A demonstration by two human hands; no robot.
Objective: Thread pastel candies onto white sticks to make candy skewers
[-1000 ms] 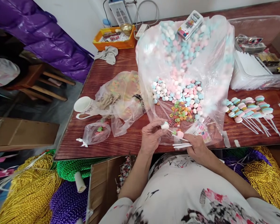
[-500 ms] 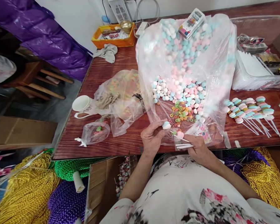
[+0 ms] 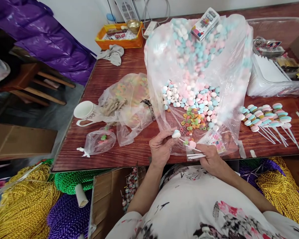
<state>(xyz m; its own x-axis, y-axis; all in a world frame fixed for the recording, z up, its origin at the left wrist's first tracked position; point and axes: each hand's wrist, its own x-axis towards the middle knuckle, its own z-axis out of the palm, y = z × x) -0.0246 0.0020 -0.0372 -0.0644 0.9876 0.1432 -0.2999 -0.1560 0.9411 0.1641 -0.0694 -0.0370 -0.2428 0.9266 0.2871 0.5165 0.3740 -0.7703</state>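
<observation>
My left hand pinches a blue-and-white marshmallow between thumb and fingertips. Opposite it, my right hand is closed on several white sticks. One of these sticks points toward the marshmallow and carries a pink marshmallow and a green cereal ring. Whether its tip is inside the blue-and-white marshmallow I cannot tell. Just beyond my hands lie a pile of coloured cereal rings and loose pastel marshmallows, spilling from a large clear bag.
Finished marshmallow skewers lie at the right, below a clear plastic tub. Leftward are a bag of cereal rings, a white cup and a small knotted bag. An orange tray stands at the back. Bead strands hang below the table edge.
My left hand has shifted slightly left, and the marshmallow in it has tilted near the stick's tip. The right hand stays almost still. The view has moved slightly.
</observation>
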